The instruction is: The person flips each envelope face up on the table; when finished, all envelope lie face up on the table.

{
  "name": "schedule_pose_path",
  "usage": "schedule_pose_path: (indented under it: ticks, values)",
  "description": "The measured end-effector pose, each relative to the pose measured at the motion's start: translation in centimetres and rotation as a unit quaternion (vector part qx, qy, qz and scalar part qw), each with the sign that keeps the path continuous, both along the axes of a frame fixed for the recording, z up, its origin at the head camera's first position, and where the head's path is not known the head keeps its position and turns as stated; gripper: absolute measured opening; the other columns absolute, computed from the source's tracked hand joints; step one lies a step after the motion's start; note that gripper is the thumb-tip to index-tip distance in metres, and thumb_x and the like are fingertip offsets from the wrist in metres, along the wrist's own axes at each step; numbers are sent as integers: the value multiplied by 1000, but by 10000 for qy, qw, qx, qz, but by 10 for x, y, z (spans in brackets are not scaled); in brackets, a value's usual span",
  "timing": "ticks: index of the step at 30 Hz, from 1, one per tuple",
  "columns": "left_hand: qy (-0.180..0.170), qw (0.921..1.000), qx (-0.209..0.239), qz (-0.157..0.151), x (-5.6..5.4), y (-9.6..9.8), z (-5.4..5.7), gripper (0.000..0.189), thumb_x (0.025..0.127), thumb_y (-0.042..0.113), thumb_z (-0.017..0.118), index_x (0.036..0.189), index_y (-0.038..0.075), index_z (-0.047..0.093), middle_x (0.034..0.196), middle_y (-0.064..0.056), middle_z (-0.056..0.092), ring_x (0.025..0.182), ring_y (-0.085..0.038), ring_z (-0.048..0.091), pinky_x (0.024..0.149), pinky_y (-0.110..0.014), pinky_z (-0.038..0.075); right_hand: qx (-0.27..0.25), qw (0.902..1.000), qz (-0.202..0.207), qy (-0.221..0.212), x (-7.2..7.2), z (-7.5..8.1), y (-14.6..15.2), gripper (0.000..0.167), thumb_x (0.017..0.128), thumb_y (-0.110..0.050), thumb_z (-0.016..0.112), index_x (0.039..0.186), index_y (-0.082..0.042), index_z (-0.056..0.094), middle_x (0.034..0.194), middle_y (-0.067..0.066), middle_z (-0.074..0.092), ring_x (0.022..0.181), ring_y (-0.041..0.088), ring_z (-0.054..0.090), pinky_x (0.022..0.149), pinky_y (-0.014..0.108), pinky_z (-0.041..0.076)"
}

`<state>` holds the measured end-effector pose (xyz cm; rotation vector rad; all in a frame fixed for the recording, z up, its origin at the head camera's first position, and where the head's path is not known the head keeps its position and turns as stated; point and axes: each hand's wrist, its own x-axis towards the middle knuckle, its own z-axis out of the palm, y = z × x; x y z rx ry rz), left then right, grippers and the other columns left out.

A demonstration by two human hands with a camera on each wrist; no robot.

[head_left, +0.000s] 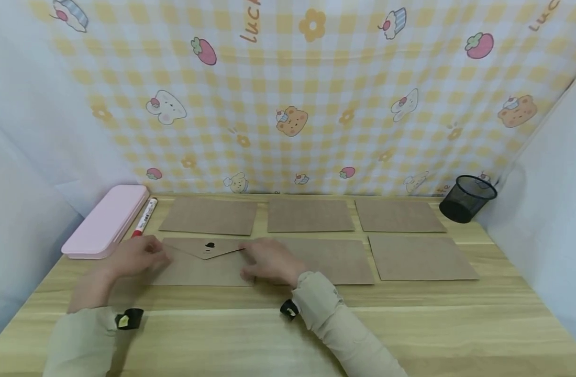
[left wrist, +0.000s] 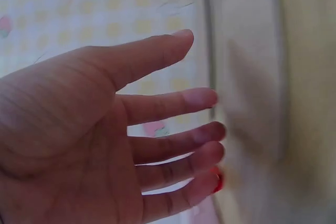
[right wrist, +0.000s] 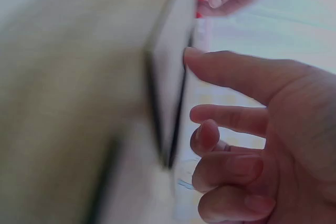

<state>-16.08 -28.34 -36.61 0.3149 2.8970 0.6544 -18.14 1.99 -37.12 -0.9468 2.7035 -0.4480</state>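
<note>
A brown paper envelope point(head_left: 200, 273) with a pointed flap and a small black hat print lies flap side up at the left of the front row. By its left edge is my left hand point(head_left: 139, 255), its fingers apart and holding nothing in the left wrist view. My right hand point(head_left: 273, 256) is over the envelope's right end. There the right wrist view has the thumb tip point(right wrist: 194, 53) at the paper's edge, with the other fingers loosely bent. Just right of that hand lies another brown envelope point(head_left: 328, 262), partly covered by it.
Three plain brown envelopes point(head_left: 210, 215) form the back row; one more envelope point(head_left: 422, 259) lies front right. A pink case point(head_left: 106, 220) and a red-capped marker point(head_left: 147, 215) are at the left. A black mesh pen holder point(head_left: 468, 199) leans at the back right.
</note>
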Motion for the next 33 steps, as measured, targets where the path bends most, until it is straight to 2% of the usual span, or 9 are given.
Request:
schedule_pose_path:
  ticks: [3,7,12,14,18,22,26,29,33]
  values:
    - [-84,9999,3,98,-2,-12,8,34,90,30,60,94,-4,61,88,-16,62,81,-31,57,69,-44,46,-364,9993,-98,-50,-11,10,2,47,87,-28,66,128,-8,54,58,-5,49,48,7,39,46,21,33]
    - [5,9996,251,111,-11,-21,12,38,91,29,58,102,-7,58,99,-26,60,95,-42,55,77,-52,44,-613,9977,-224,-202,-27,20,1,47,89,-27,64,128,-3,53,63,-2,54,50,8,42,49,21,37]
    - [21,9984,570,10,-35,-12,3,51,88,31,64,114,-11,53,113,-33,53,103,-47,48,82,-55,40,-508,9947,-592,-675,-45,21,-6,51,88,-25,66,131,-3,50,108,9,63,93,17,59,80,29,47]
    - [-50,9979,636,-70,-45,-5,-1,60,84,34,68,121,-10,49,128,-37,39,112,-52,40,86,-59,36,-438,9934,-714,-779,-52,20,-8,56,87,-26,67,134,-4,46,130,12,52,115,23,51,93,35,42]
    - [-297,9951,881,-338,-64,10,-7,83,75,39,76,136,-4,38,147,-33,3,129,-55,11,93,-67,24,-356,9936,-785,-732,-65,15,-12,74,82,-30,72,141,-5,36,143,13,35,129,26,35,103,38,32]
    - [-635,9909,969,-683,-83,13,-13,99,71,38,79,143,-3,24,149,-28,-10,132,-51,-5,95,-70,16,-242,9912,-938,-900,-77,11,-20,86,78,-31,75,145,-7,28,150,11,22,136,25,23,106,40,25]
    - [-913,9882,774,-951,-95,9,-15,105,70,36,80,144,-6,19,147,-32,-6,131,-52,-6,95,-70,14,198,9882,-1057,-1090,-86,8,-30,80,77,-34,76,141,-8,36,146,10,32,132,26,31,102,43,31]
    - [-991,9890,524,-968,-102,5,-14,106,69,38,80,144,-6,19,145,-35,-4,130,-54,-2,95,-69,16,425,9869,-1083,-1117,-91,6,-37,77,75,-36,77,137,-8,40,142,11,38,128,27,36,101,44,33]
    - [-1157,9894,388,-792,-113,2,-15,109,69,40,80,144,-6,17,145,-36,-3,130,-55,2,96,-68,17,558,9847,-1209,-1123,-98,2,-43,84,74,-37,79,141,-9,36,144,10,35,130,28,34,103,43,30]
